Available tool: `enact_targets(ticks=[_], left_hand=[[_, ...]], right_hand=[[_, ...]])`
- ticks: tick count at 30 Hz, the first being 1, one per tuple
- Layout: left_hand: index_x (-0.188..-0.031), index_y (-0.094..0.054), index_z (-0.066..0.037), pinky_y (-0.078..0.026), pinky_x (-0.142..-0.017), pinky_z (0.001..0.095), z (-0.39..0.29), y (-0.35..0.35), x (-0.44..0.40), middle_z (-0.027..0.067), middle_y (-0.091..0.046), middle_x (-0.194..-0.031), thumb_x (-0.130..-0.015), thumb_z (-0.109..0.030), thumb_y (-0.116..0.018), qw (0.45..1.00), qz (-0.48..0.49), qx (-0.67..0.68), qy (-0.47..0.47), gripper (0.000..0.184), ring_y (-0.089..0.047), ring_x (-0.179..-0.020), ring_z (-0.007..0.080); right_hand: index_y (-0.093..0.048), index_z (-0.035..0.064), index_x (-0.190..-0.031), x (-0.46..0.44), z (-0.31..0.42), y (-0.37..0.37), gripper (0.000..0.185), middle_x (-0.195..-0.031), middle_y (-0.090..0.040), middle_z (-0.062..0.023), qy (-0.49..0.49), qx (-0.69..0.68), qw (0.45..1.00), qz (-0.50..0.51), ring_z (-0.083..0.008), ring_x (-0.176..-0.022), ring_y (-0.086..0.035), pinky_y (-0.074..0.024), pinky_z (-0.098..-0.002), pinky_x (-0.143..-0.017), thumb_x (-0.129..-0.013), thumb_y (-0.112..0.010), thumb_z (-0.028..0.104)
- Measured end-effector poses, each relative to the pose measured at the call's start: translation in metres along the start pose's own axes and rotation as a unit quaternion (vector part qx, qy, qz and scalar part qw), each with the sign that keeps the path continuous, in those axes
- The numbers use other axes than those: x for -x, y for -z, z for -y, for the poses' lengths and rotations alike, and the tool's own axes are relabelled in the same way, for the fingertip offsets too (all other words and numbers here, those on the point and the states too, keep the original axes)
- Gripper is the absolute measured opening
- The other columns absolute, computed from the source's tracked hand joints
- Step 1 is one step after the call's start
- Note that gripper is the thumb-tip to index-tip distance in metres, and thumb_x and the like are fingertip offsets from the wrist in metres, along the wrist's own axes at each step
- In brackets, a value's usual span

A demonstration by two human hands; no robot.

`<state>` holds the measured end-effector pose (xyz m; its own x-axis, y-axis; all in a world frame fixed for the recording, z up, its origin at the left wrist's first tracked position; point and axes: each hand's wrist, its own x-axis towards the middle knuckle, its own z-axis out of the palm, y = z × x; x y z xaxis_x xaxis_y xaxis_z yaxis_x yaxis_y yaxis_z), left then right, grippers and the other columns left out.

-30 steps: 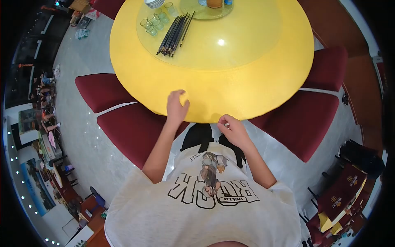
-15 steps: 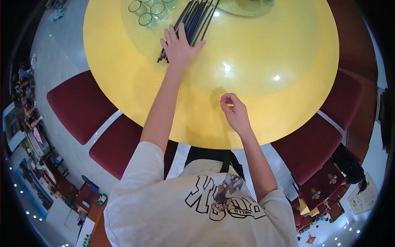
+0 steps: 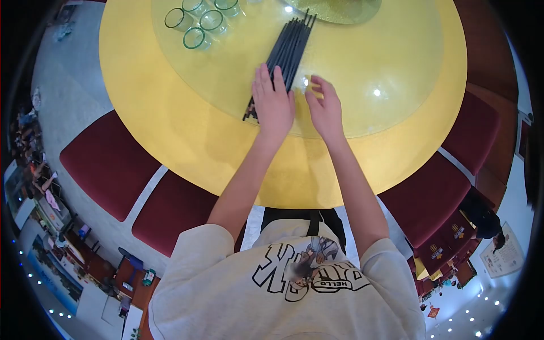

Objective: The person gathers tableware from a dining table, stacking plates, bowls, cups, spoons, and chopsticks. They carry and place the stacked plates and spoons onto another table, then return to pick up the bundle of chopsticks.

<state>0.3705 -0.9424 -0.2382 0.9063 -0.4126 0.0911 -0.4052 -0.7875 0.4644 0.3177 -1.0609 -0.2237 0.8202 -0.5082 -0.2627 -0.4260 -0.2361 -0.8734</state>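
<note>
A bundle of long black chopsticks lies slanted on the glass turntable. Its near ends stick out beside and below my left hand. That hand rests flat over the near part of the bundle, with its fingers stretched out along the sticks and the thumb at their right side. My right hand is just right of the bundle, holding nothing. Its fingers are bent and apart, and a small gap separates it from the chopsticks.
Several clear drinking glasses stand on the turntable at the upper left. A glittery round plate is at the top. The round yellow table has dark red chairs around it. A person in dark clothes is at the far right.
The chopsticks have shifted right and nearer to me, and lie closer together. My left hand has moved right and nearer with them. My right hand has moved forward to beside the bundle.
</note>
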Motion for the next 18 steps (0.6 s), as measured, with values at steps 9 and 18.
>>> enact_targets(ticks=[9,18], left_hand=[[-0.142,-0.032,0.006,-0.024,-0.113,0.056,-0.057,-0.021,0.032,0.0319,-0.026,-0.149,-0.078,-0.013,-0.072,0.991,0.06,0.115,0.01,0.078,-0.025,-0.14,0.0472],[-0.125,-0.045,0.002,-0.041,-0.096,0.0399,-0.006,0.029,0.094,0.0209,-0.048,-0.128,-0.083,-0.008,-0.066,0.971,0.007,0.196,0.135,0.048,-0.05,-0.115,0.0302]], right_hand=[[-0.049,-0.0055,-0.133,-0.019,-0.011,0.022,0.051,-0.124,-0.056,-0.0205,-0.041,0.065,0.995,-0.067,-0.0303,-0.106,-0.059,-0.0516,-0.0372,-0.085,-0.088,-0.06,0.018],[-0.05,-0.0025,-0.131,-0.012,-0.008,0.018,0.058,-0.13,-0.051,-0.0184,0.072,0.241,0.963,-0.098,-0.037,-0.116,-0.048,-0.0414,-0.0439,-0.098,-0.083,-0.068,0.025]])
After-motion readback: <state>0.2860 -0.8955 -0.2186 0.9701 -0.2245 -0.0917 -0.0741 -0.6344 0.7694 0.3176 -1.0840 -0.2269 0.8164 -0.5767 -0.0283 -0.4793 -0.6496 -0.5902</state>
